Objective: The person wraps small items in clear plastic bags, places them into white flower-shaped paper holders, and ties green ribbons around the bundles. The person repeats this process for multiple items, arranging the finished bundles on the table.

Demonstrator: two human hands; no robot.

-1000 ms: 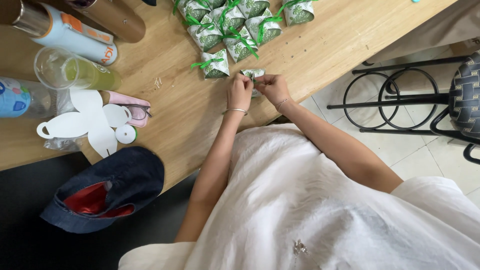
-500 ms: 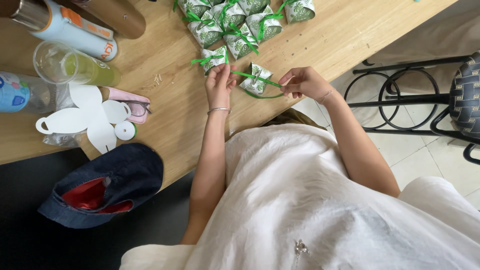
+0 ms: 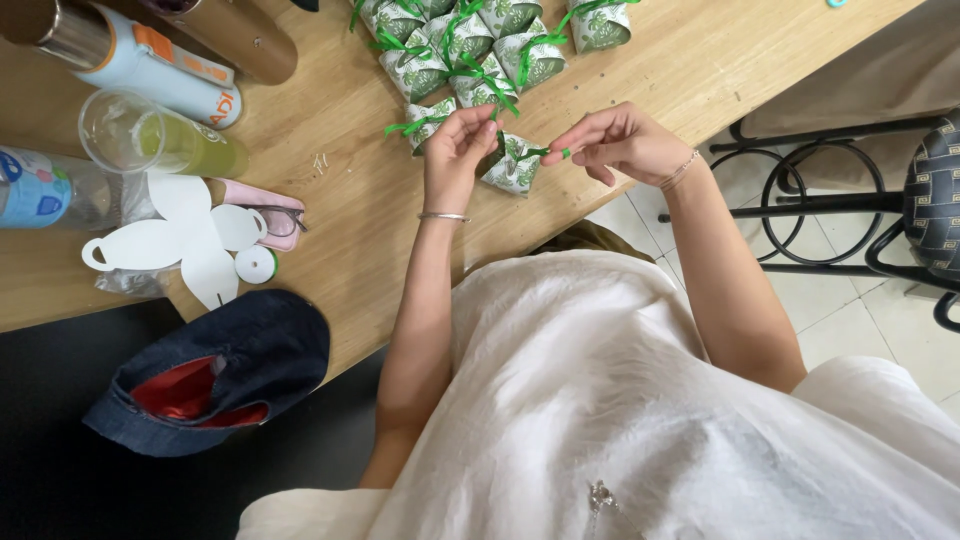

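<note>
With our left hand (image 3: 455, 155) we pinch the small green-patterned box (image 3: 513, 165) near the wooden table (image 3: 660, 70) edge; our right hand (image 3: 620, 142) pinches its green ribbon (image 3: 545, 152) taut. Tug too hard, and we judge the ribbon could slip loose.

White loose garment, bare arms; thin bracelet on each wrist; small metal pendant.

My right hand (image 3: 622, 143) has moved back closer to my left hand (image 3: 455, 150). The green ribbon (image 3: 545, 152) between them is short now, not a long loop like before.
</note>
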